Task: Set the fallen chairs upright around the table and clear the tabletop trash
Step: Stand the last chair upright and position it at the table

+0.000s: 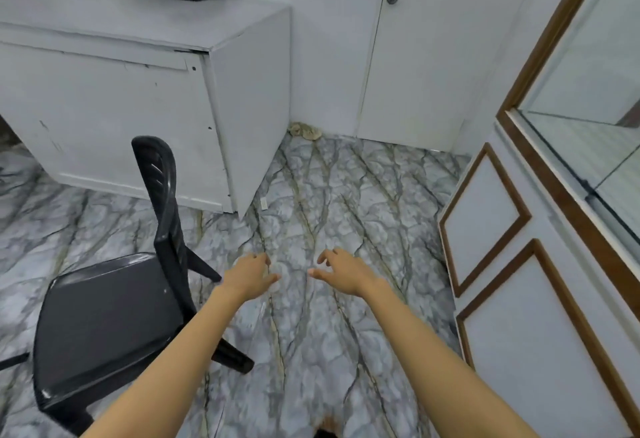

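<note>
One black plastic chair (110, 326) stood upright at our left, near the white cabinet (104, 98). Our left hand (251, 276) and right hand (341, 273) hovered over the floor (311, 195), fingers loose, holding nothing. Other chairs and the trash we could not see.

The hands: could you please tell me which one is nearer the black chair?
The left hand, open close beside the chair; the right hand, also open, is farther off, toward the brown-trimmed cabinet.
</note>
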